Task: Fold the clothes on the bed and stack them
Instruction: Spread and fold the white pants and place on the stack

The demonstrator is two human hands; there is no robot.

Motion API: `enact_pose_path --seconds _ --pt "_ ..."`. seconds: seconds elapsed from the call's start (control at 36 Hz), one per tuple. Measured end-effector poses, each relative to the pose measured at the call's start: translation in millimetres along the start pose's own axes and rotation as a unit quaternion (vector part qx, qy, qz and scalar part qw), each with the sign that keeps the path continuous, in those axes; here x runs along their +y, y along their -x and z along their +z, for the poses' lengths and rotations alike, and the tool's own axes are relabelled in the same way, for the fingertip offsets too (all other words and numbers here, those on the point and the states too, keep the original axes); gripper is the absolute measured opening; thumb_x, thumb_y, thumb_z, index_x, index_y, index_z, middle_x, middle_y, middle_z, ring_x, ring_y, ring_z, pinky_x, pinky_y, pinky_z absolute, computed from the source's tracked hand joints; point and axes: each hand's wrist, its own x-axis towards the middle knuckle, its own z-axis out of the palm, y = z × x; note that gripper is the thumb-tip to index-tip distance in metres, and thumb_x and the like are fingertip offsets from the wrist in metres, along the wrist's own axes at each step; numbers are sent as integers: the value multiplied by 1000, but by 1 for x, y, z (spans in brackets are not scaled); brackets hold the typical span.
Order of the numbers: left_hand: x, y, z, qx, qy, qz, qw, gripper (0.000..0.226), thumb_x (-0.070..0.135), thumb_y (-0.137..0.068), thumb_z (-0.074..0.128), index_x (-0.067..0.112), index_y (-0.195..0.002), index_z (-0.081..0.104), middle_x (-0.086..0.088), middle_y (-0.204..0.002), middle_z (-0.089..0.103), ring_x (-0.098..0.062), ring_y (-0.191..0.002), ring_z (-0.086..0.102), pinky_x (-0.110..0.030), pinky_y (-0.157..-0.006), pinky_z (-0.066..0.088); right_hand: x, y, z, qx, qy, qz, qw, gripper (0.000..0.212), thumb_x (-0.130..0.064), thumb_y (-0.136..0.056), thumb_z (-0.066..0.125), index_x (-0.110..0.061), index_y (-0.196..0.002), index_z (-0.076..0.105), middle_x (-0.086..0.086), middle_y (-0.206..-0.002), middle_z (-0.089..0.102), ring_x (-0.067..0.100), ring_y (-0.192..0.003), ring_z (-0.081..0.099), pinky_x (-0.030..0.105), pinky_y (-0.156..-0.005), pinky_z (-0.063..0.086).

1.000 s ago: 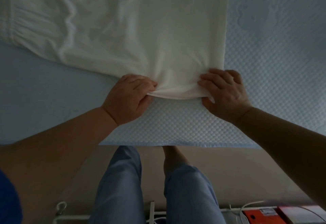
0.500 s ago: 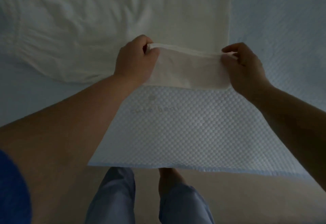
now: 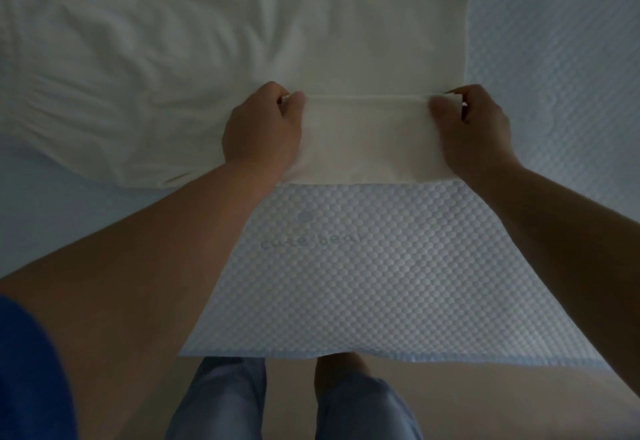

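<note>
Nearest the camera were the person's legs [image 3: 221, 401] and the floor, then the near edge of the pad [image 3: 346, 283], a dimpled pale blue sheet spread on the bed [image 3: 554, 41]. Beyond that, the garment [image 3: 363, 41], cream and soft, lay across the pad, its left part bunched and wrinkled, its right part flat. The left hand [image 3: 261, 131] pinched the left corner of the near hem, and the right hand [image 3: 474, 128] pinched the right corner; both were closed on cloth, holding the hem lifted and turned back over the garment, the flap taut between them.

The likely risk was a crooked fold: if one hand travelled farther than the other, the edges would not meet. The bunched left part might also get trapped under the flap, leaving lumps that would make a stack lean.
</note>
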Motion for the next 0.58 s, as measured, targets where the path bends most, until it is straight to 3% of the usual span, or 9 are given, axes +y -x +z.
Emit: enact_pose_path --seconds 0.14,0.22,0.28,0.33,0.42,0.5,0.58 --pt "2 0 -1 43 25 26 998 27 40 -90 51 16 -99 61 -9 -99 67 -32 -97 58 -33 -73 39 -3 0 0 20 2 25 999 29 -45 -90 50 -23 -108 54 -17 -80 49 -2 -69 46 13 -53 29" --pt "5 6 -10 76 54 88 992 26 29 -87 56 10 -104 61 -11 -99 63 -30 -94 58 -34 -80 38 -9 10 -2 49 49 10 998 35 -41 -89 52 -21 -117 49 -13 -95 53 13 -90 53 16 -69 38" --pt "7 15 -14 82 41 163 982 29 24 -83 57 5 -103 62 -16 -101 62 -34 -96 57 -37 -83 39 -15 19 -4 91 96 -81 988 42 -34 -88 54 -12 -123 49 3 -119 50 22 -110 49 32 -93 40" --pt "8 30 -12 51 31 248 967 31 25 -82 54 6 -104 65 -17 -105 63 -35 -101 59 -38 -86 41 -23 33 0 105 124 -223 961 41 -26 -87 56 -3 -121 53 17 -123 51 32 -115 48 42 -99 37" --pt "0 50 1 -40 -44 342 938 40 28 -86 48 10 -118 64 -16 -125 60 -34 -121 52 -45 -100 37 -22 51 16 13 190 -356 915 46 -30 -90 50 -1 -125 55 21 -131 53 37 -126 45 43 -105 29" --pt "-15 46 6 -113 -149 331 925 54 39 -89 38 15 -137 48 -8 -147 39 -29 -138 32 -48 -112 19 -6 49 21 -115 314 -300 894 63 -49 -91 25 -17 -145 32 9 -154 25 27 -143 17 43 -115 4" --pt "-20 30 7 -140 -196 341 909 62 49 -88 33 21 -143 37 -8 -153 27 -25 -142 23 -54 -112 8 11 32 15 -121 356 -267 887 66 -59 -88 15 -32 -147 10 -3 -157 4 15 -144 -1 37 -113 -11"
